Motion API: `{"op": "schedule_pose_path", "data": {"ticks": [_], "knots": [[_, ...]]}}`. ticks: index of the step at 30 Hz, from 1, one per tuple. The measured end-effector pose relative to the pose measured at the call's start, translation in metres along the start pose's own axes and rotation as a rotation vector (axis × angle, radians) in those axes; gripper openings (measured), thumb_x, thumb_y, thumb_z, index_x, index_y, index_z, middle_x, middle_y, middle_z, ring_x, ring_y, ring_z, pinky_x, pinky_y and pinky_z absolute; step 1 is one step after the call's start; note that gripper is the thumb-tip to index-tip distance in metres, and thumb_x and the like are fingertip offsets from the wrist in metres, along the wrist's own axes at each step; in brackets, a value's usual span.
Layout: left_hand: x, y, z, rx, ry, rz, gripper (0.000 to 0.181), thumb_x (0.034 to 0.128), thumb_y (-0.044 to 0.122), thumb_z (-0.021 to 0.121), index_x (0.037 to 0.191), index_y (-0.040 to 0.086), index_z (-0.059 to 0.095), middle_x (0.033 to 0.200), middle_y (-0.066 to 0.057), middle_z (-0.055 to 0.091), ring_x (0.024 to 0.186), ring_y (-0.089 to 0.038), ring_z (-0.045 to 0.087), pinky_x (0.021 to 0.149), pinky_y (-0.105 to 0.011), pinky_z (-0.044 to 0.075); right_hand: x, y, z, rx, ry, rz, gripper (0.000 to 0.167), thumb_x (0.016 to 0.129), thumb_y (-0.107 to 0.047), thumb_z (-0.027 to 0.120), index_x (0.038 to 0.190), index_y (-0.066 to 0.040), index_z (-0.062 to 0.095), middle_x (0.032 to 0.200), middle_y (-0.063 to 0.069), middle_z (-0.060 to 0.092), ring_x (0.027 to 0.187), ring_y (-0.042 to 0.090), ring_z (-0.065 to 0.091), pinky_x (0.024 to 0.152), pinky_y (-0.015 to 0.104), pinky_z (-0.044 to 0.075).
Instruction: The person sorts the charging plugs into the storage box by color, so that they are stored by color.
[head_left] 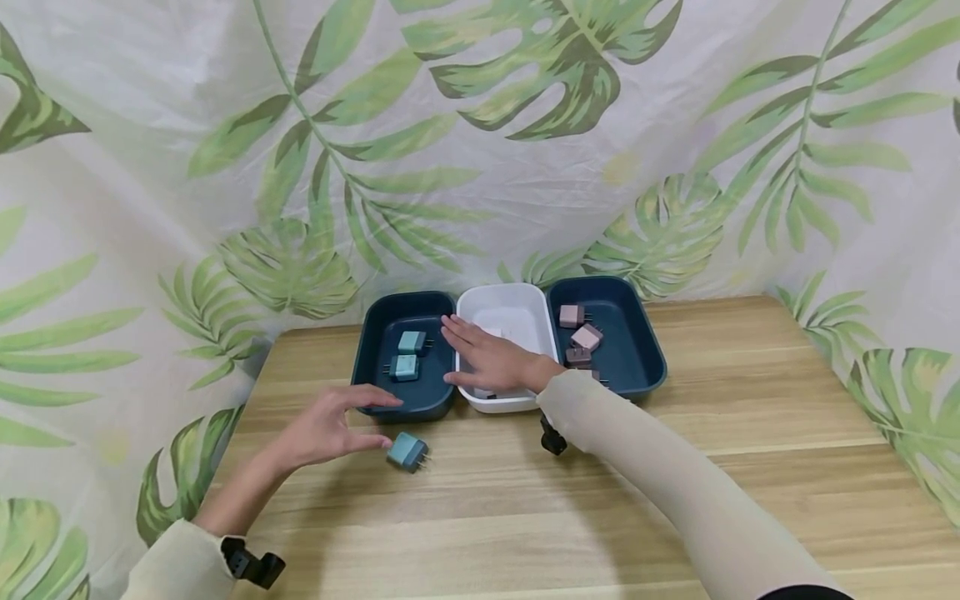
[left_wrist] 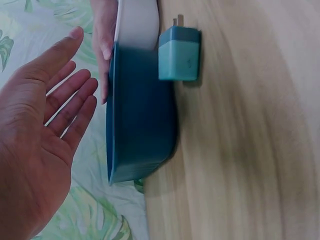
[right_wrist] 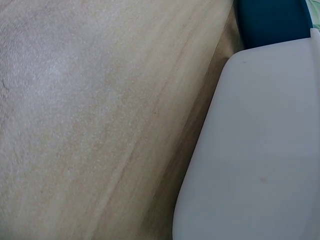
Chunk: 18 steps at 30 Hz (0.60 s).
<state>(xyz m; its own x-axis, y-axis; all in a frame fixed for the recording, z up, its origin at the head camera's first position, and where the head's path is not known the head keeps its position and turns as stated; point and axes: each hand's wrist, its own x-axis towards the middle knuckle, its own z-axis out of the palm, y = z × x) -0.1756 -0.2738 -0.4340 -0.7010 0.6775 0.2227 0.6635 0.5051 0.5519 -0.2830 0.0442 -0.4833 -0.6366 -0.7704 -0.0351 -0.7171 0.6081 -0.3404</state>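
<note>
On the table in front of the left dark blue bin point(head_left: 427, 410) lies a teal plug-in charger point(head_left: 407, 451), its metal prongs toward the right. My left hand point(head_left: 330, 427) is just left of it, thumb and fingers spread apart; in the left wrist view a gap separates that hand point(left_wrist: 42, 125) from the charger point(left_wrist: 179, 57). Over the white bin point(head_left: 506, 406) my right hand point(head_left: 498, 360) stretches its fingers toward the left bin, holding nothing visible. It hides much of the white bin's contents. Inside the left bin are two teal chargers point(head_left: 405, 367).
A second dark blue bin point(head_left: 651, 362) adjoins the white one on the right and holds several pink and brownish chargers point(head_left: 587, 337). All three bins stand side by side at the back of the wooden table point(head_left: 480, 517), before a leaf-patterned cloth point(head_left: 525, 192).
</note>
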Motion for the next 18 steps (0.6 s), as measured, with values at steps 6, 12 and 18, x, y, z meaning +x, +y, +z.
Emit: {"op": "schedule_pose_path", "data": {"ticks": [6, 12, 18], "knots": [[-0.005, -0.001, 0.010, -0.036, -0.037, 0.027, 0.048, 0.0793, 0.021, 0.096, 0.123, 0.022, 0.077, 0.121, 0.002, 0.077, 0.112, -0.017, 0.072, 0.095, -0.035, 0.059, 0.000, -0.002, -0.001, -0.012, 0.004, -0.001, 0.088, 0.109, -0.064, 0.038, 0.171, -0.012, 0.003, 0.179, 0.005, -0.005, 0.164, 0.019, -0.007, 0.132, 0.034, 0.006], [-0.008, -0.002, 0.019, -0.062, -0.087, 0.010, 0.050, 0.0781, 0.018, 0.096, 0.125, 0.018, 0.077, 0.124, -0.002, 0.077, 0.116, -0.021, 0.072, 0.098, -0.038, 0.058, -0.001, -0.002, -0.001, -0.013, 0.008, 0.001, 0.087, 0.109, -0.064, 0.038, 0.171, -0.011, 0.004, 0.179, 0.005, -0.004, 0.164, 0.018, -0.008, 0.132, 0.035, 0.007], [-0.014, -0.002, 0.025, -0.093, -0.175, -0.076, 0.055, 0.0808, 0.022, 0.094, 0.132, 0.013, 0.074, 0.136, -0.001, 0.072, 0.127, -0.027, 0.067, 0.106, -0.050, 0.054, -0.001, -0.003, -0.001, -0.016, 0.008, -0.001, 0.088, 0.109, -0.064, 0.038, 0.170, -0.012, 0.003, 0.179, 0.005, -0.005, 0.164, 0.018, -0.008, 0.132, 0.035, 0.007]]}}
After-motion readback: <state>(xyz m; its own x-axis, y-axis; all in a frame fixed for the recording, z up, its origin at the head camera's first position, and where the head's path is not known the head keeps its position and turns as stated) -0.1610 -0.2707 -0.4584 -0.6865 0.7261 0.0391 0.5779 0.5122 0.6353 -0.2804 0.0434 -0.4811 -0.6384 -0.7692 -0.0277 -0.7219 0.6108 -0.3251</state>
